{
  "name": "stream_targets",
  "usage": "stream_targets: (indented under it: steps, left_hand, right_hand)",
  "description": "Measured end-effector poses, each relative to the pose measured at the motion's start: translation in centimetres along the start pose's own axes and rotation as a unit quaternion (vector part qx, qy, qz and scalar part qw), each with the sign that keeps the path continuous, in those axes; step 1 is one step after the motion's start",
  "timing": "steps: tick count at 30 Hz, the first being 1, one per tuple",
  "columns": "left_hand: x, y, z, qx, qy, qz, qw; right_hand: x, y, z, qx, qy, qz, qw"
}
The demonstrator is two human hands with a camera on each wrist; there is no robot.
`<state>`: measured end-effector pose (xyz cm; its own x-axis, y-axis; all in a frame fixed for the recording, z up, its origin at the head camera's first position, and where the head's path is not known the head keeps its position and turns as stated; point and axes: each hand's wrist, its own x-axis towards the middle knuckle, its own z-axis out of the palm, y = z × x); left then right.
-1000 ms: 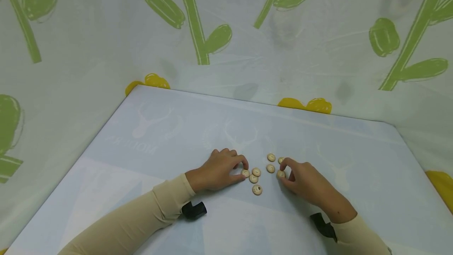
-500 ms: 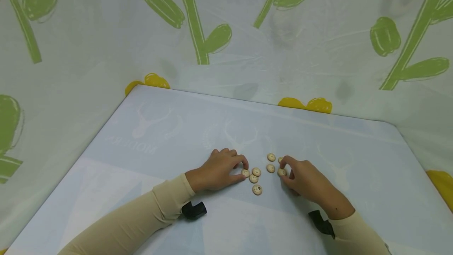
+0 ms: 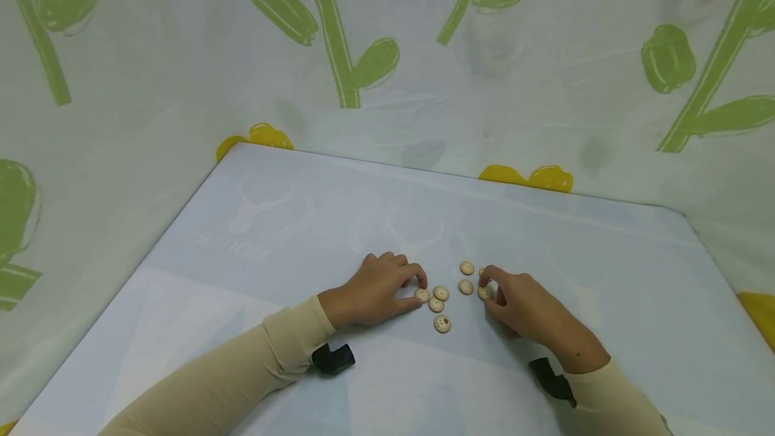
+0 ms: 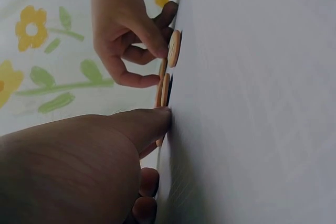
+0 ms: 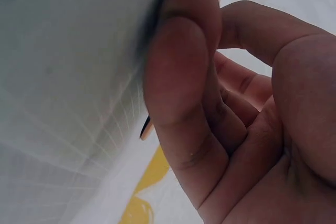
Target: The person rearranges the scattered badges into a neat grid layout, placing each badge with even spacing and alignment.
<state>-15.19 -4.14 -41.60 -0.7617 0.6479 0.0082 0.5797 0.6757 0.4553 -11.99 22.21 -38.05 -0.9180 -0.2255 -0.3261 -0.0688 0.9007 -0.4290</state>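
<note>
Several small round tan discs with dark face-like marks lie on the table in two groups; their material is unclear. In the head view my left hand (image 3: pixel 377 291) pinches a disc (image 3: pixel 422 295) between thumb and forefinger at the left group's edge. Beside it lie a disc (image 3: pixel 440 293), another disc (image 3: pixel 436 304) and a nearer disc (image 3: pixel 443 323). My right hand (image 3: pixel 529 308) pinches a disc (image 3: pixel 485 293) at the right group. Around that hand lie a disc (image 3: pixel 467 268), a second disc (image 3: pixel 465 286) and a partly covered disc (image 3: pixel 482 272). Fingers block the right wrist view.
The pale table (image 3: pixel 290 207) has faint deer and letter prints. Behind it hangs a whitish curtain (image 3: pixel 200 52) with green leaves and yellow flowers. A black wrist mount (image 3: pixel 333 360) sits under the left sleeve, and another black mount (image 3: pixel 552 381) under the right.
My right hand has shifted slightly away from me, sliding its disc closer to the far discs of the right group. The left hand stays in place. The head view has shifted a little.
</note>
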Motion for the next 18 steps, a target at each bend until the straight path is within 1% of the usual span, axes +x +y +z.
stream_targets:
  steps: [7, 18]
  left_hand:
    - [-0.04, 0.07, -0.03, 0.003, 0.003, -0.004, 1.0000]
    - [0.19, 0.03, 0.36, 0.004, 0.001, -0.005, 1.0000]
  right_hand:
    - [0.04, 0.09, -0.10, 0.004, 0.000, -0.008, 1.0000]
    - [0.10, 0.38, 0.04, 0.009, -0.005, 0.003, 0.9999]
